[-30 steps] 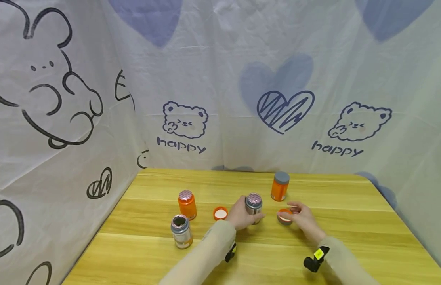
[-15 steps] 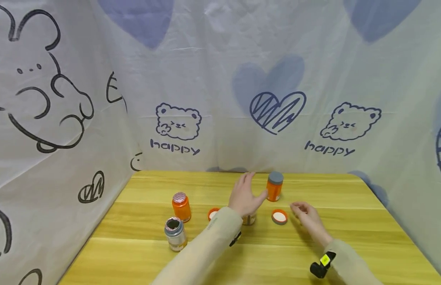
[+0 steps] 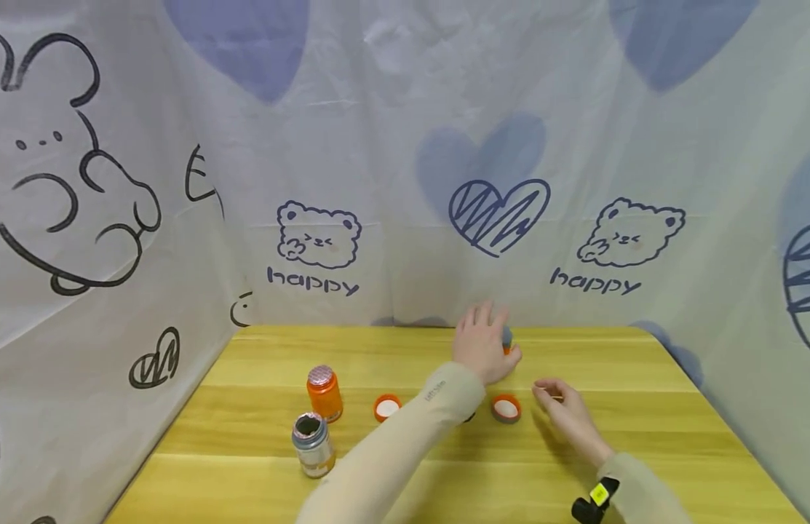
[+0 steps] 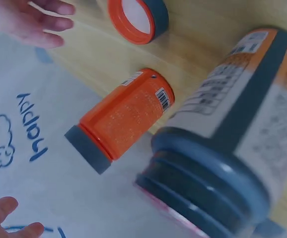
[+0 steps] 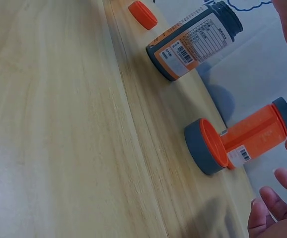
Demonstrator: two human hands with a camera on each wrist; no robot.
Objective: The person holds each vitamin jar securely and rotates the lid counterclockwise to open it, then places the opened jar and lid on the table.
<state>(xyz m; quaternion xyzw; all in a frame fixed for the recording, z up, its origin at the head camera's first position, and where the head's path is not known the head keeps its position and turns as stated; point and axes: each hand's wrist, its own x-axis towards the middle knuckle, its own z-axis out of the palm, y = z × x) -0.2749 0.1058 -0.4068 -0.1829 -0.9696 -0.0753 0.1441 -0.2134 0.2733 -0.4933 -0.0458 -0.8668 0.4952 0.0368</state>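
Observation:
Fingers spread, my left hand (image 3: pixel 482 348) reaches over the far part of the table, right at an orange jar (image 4: pixel 128 116) with a grey lid; in the head view the hand covers most of that jar. A grey-and-white jar (image 4: pixel 233 124) without its lid stands under the left forearm, hidden in the head view. My right hand (image 3: pixel 567 416) hovers with loosely bent fingers, holding nothing, to the right of a grey lid with an orange inner rim (image 3: pixel 506 409), which lies with its white liner up.
To the left stand an orange jar (image 3: pixel 324 397) with foil over its mouth and a grey-and-white jar (image 3: pixel 314 445) with its mouth uncovered. An orange lid (image 3: pixel 386 407) lies inner side up near the left sleeve. A printed curtain (image 3: pixel 405 182) hangs behind the wooden table (image 3: pixel 640 407).
My left hand has let go of the foil-topped grey jar and moved away and to the right, toward the orange jar. My right hand has released the grey lid and drawn back rightward.

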